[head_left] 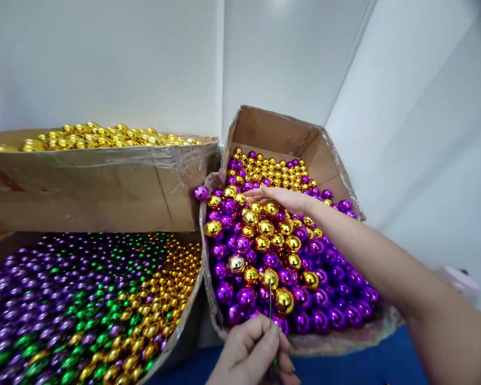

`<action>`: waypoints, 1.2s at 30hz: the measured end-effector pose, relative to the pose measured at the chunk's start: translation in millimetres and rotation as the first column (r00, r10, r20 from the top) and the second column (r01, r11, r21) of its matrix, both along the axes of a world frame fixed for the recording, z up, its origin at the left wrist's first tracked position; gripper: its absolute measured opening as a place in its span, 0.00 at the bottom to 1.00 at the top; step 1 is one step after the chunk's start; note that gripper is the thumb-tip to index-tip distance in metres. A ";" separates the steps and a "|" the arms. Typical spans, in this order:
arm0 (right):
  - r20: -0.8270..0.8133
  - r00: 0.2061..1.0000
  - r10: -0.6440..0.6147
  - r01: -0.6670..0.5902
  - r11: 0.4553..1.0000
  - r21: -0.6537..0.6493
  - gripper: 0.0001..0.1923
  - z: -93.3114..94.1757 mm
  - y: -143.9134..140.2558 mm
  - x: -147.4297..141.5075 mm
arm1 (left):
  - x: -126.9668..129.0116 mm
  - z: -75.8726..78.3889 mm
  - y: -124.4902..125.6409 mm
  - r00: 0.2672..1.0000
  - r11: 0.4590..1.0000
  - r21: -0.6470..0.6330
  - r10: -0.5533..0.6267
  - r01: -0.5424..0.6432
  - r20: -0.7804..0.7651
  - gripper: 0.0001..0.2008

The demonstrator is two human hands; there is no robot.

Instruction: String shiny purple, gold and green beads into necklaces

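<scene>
My right hand (pixel 282 199) reaches into a cardboard box (pixel 272 128) of shiny gold and purple balls (pixel 260 240), fingers spread and resting on the balls near the middle of the heap. My left hand (pixel 250 350) is at the bottom centre, fingers pinched on a thin upright needle or wire (pixel 270 297) that rises in front of the box's near edge. A small green bead shows just below those fingers.
At lower left a box (pixel 180 326) holds smaller purple, green and gold beads. Above it a taped cardboard box (pixel 104 182) is heaped with gold balls. White walls stand behind and to the right. A blue surface (pixel 364 363) lies under the boxes.
</scene>
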State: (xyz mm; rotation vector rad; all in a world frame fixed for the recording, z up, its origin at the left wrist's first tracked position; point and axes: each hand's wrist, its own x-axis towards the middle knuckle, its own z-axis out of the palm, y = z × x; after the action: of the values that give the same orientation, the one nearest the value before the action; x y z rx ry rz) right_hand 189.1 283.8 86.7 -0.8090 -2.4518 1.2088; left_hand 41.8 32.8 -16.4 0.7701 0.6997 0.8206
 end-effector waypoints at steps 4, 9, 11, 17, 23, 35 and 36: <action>0.002 1.000 -0.030 0.030 0.993 0.111 0.28 -2.5 -30.6 8.3 | 4.6 -5.3 -0.6 1.000 1.000 0.015 0.015 -0.015 -0.006 0.18; 0.046 0.997 -0.057 0.045 0.970 0.238 0.21 -6.7 -57.9 15.9 | 7.7 -5.5 -4.9 0.996 0.996 0.041 0.076 -0.074 -0.049 0.18; 0.061 0.996 -0.061 0.043 0.963 0.266 0.20 -7.5 -66.0 14.3 | 8.3 -4.1 -7.3 0.994 0.994 0.057 0.094 -0.091 -0.064 0.18; 0.091 0.995 -0.039 0.006 0.943 0.334 0.17 0.1 -90.7 8.3 | 1.2 2.2 -16.2 0.992 0.990 0.088 0.116 -0.111 -0.051 0.16; 0.033 0.979 -0.201 0.168 0.890 0.423 0.16 4.3 -115.2 27.9 | -7.9 5.4 -25.0 0.988 0.984 0.151 0.113 -0.097 -0.101 0.14; -0.262 0.833 -0.486 0.547 0.658 0.518 0.15 -36.3 -263.6 36.1 | -23.5 9.3 -64.6 0.959 0.954 0.099 0.284 -0.282 -0.005 0.11; -0.283 0.828 -0.483 0.558 0.669 0.491 0.14 -45.3 -284.8 29.8 | -25.0 7.5 -69.8 0.949 0.946 0.079 0.313 -0.315 0.029 0.10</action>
State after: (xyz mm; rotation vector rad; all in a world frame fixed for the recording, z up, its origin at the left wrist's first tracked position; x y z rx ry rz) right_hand 218.9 -1.0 41.4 -1.0937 -2.0539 0.2857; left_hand 16.7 -37.0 -8.9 0.7344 0.7896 1.1508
